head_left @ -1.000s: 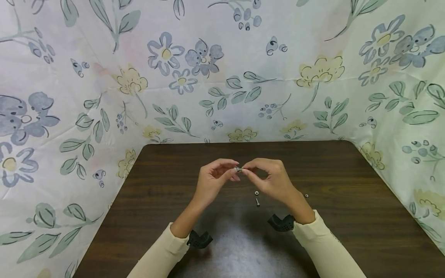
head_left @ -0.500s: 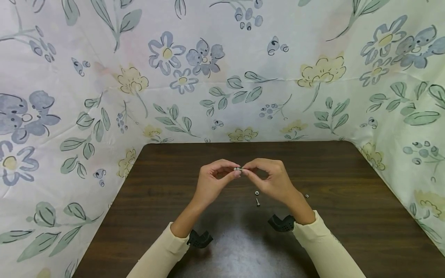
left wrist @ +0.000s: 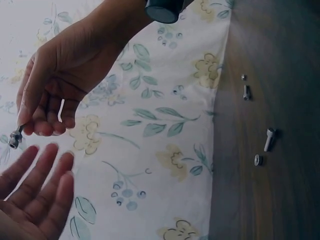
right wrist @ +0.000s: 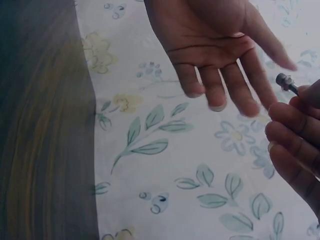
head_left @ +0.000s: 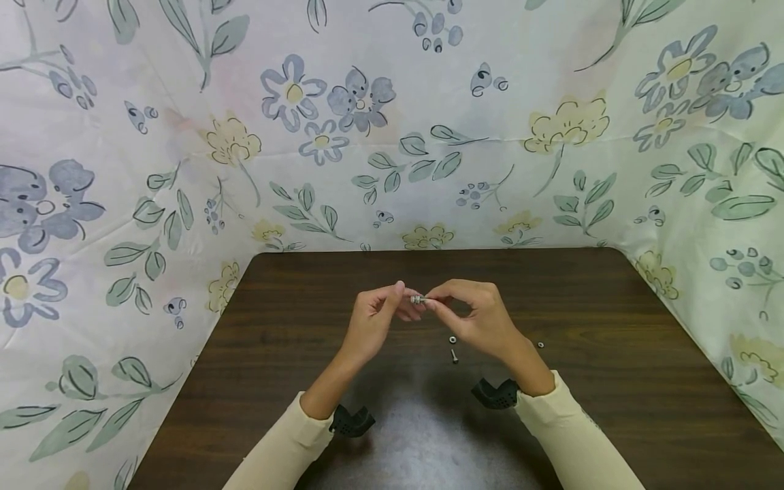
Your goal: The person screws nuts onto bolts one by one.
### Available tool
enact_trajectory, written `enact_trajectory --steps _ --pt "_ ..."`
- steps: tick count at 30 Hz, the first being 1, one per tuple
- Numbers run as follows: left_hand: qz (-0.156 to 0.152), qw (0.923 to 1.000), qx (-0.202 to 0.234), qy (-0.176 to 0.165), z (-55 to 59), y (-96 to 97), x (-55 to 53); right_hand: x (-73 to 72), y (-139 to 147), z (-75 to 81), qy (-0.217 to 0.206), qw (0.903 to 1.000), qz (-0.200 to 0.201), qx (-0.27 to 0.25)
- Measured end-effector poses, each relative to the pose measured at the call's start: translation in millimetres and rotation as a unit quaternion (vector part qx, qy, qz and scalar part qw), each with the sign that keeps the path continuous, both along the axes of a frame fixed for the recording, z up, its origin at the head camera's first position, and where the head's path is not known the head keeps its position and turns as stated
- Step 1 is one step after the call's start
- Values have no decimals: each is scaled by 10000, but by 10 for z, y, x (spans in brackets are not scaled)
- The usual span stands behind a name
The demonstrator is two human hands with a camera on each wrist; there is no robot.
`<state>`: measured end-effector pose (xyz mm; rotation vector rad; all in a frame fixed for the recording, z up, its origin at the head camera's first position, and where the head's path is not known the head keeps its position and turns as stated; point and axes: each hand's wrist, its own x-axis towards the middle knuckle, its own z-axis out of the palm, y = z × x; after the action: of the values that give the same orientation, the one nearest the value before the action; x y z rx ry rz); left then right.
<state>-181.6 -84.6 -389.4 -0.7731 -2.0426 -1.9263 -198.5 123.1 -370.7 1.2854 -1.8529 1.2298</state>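
My right hand [head_left: 480, 309] pinches the shaft end of a small metal bolt [head_left: 418, 299] between thumb and fingertips, above the table. In the right wrist view, the bolt [right wrist: 285, 81] points its head toward the left hand, with a nut-like ring behind the head. My left hand [head_left: 375, 318] is beside that head, thumb raised and fingers extended. From the left wrist view, these left fingers [left wrist: 37, 175] are straight, just below the bolt [left wrist: 15, 139], gripping nothing.
On the brown table [head_left: 294, 340] lie a nut [head_left: 452, 339], a bolt [head_left: 454, 356] and another nut [head_left: 540, 345]. A second loose bolt [left wrist: 246, 93] shows in the left wrist view. Floral cloth [head_left: 392, 197] stands behind the table and along its sides.
My left thumb and fingers first worked at the bolt's head and pinched it; now the thumb has lifted and the fingers have spread away. The right hand keeps its pinch in place.
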Motion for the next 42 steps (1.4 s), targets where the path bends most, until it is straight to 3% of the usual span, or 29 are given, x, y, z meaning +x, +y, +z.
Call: enact_trajectory --steps 6,13,22,29,35,39,42 --pt "11 9995 99 291 48 2 35 3 15 6 -110 9999 -107 37" --pt "-28 9988 43 484 228 19 159 -5 18 9 -27 10000 -7 16" --pt "-7 9996 38 265 22 4 22 -6 3 21 108 9999 85 -33" --pt "-256 9994 31 230 -3 -4 -8 11 -6 15 -50 9998 181 -42" --pt "-263 9995 -132 137 -3 0 -8 18 -5 23 -66 9999 92 -33" --pt "-330 9992 55 217 -5 -5 9 9 1 11 -26 10000 56 -28" --pt "-214 9987 114 439 -7 -6 19 0 9 -1 25 10000 22 -33"
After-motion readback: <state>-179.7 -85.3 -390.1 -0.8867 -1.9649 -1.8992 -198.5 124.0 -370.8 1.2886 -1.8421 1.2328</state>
